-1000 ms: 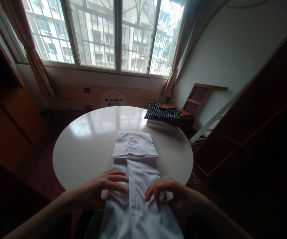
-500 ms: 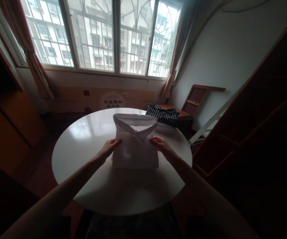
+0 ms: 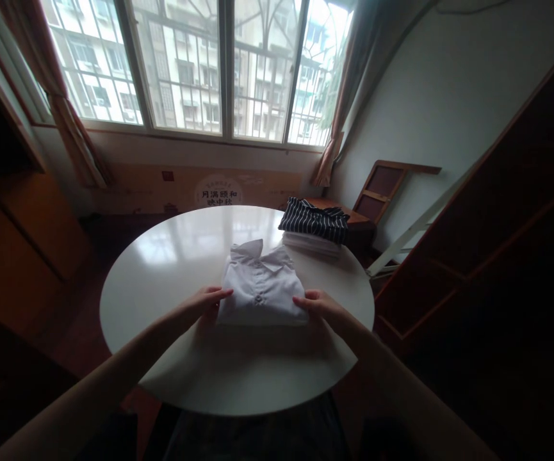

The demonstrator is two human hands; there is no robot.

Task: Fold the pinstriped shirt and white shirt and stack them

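A white collared shirt [image 3: 261, 287], folded into a compact rectangle with its collar and buttons facing up, lies in the middle of the round white table [image 3: 175, 288]. My left hand [image 3: 205, 303] grips the shirt's near left corner. My right hand [image 3: 319, 304] grips its near right corner. Both forearms reach in from the bottom of the view.
A folded dark striped garment [image 3: 314, 221] sits on a stack of light folded clothes [image 3: 311, 244] at the table's far right edge. Behind stand a large window [image 3: 200, 70], a wooden chair [image 3: 382, 192] and a dark wooden frame [image 3: 497, 211] on the right.
The shirt lay long and hanging over the near edge; my hands folded the lower part up, lifted the bundle, flipped it, and laid it flat collar side up.
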